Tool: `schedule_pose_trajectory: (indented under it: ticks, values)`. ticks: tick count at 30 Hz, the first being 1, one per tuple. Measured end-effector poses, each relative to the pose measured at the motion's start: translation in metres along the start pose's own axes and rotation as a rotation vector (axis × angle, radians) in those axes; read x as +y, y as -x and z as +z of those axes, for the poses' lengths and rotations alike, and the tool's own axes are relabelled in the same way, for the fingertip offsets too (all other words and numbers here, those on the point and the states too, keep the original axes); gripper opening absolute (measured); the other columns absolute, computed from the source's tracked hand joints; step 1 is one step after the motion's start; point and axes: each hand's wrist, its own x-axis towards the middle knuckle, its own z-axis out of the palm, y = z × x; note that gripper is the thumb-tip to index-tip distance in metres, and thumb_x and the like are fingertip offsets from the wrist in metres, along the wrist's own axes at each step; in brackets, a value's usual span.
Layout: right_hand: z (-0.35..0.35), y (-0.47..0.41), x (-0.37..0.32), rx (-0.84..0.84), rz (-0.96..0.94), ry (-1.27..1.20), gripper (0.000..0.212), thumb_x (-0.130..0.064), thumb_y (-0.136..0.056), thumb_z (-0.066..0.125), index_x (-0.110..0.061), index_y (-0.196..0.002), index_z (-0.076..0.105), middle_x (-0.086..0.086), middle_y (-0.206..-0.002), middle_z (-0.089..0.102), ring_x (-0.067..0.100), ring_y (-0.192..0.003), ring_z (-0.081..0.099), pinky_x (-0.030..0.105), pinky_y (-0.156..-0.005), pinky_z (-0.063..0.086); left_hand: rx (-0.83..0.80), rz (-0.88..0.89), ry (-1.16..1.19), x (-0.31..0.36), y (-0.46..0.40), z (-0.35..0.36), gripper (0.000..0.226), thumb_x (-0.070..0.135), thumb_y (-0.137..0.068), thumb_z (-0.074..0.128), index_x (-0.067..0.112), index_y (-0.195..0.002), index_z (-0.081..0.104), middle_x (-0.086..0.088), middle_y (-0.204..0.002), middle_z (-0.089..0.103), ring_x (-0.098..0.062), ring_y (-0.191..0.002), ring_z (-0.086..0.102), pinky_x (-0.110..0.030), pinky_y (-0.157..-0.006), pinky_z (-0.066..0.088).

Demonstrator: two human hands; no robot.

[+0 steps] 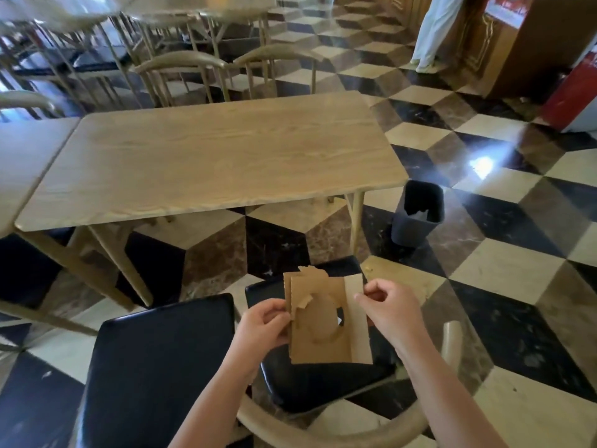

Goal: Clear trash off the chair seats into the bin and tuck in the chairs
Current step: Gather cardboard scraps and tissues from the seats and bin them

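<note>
While the fingers point(281, 313) of the left hand point(261, 324) pinch the near-left edge of the torn cardboard point(326, 321), those of the right hand point(387, 307) close on its far-right flap, so the loose scraps stay stacked together above the right chair seat point(323, 383). Lifting it flat with both hands probably keeps pieces from spilling. To the left, another dark chair seat point(161, 367) sits pulled out from the counter point(210, 160). Farther right, the bin point(416, 218) stands on the floor just beside the counter's corner, within easy reach, already holding some rubbish.
</note>
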Motion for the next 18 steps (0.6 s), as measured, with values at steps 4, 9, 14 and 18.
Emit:
schedule_pose_trajectory:
  ticks: [4, 9, 14, 18]
  values:
    - [0.005, -0.015, -0.002, 0.046, -0.042, 0.120, 0.014, -0.018, -0.082, 0.068, -0.020, -0.072, 0.060, -0.005, -0.068, 0.060, 0.005, -0.065, 0.054, 0.014, -0.053, 0.035, -0.015, -0.021, 0.060, 0.009, -0.012, 0.010, 0.025, 0.007, -0.095, 0.045, 0.015, -0.098, 0.069, -0.004, -0.087, 0.076, -0.018, -0.082, 0.071, -0.028, -0.066, 0.058]
    - [0.028, -0.033, 0.001, 0.074, -0.017, 0.116, 0.018, -0.017, -0.082, 0.068, -0.018, -0.068, 0.057, -0.010, -0.063, 0.056, 0.002, -0.058, 0.052, 0.009, -0.049, 0.030, 0.105, -0.085, 0.071, 0.012, -0.024, 0.031, 0.028, 0.015, -0.097, 0.043, 0.023, -0.095, 0.069, -0.001, -0.087, 0.075, -0.018, -0.082, 0.071, -0.034, -0.070, 0.059]
    - [0.056, -0.042, 0.012, 0.056, 0.009, -0.060, 0.019, -0.021, -0.082, 0.070, -0.020, -0.067, 0.058, -0.006, -0.065, 0.063, 0.004, -0.061, 0.061, 0.017, -0.057, 0.049, 0.136, -0.154, 0.199, 0.018, -0.029, 0.065, 0.024, 0.037, -0.090, 0.055, 0.022, -0.085, 0.074, 0.001, -0.081, 0.076, -0.013, -0.080, 0.072, -0.027, -0.070, 0.057]
    - [0.055, -0.058, 0.016, 0.027, -0.082, 0.027, 0.016, -0.016, -0.083, 0.068, -0.017, -0.070, 0.058, -0.003, -0.069, 0.062, 0.008, -0.065, 0.060, 0.027, -0.062, 0.053, 0.197, -0.083, 0.105, 0.020, -0.029, 0.067, 0.018, 0.030, -0.085, 0.064, 0.035, -0.071, 0.074, 0.007, -0.073, 0.075, -0.007, -0.072, 0.071, -0.012, -0.053, 0.051]
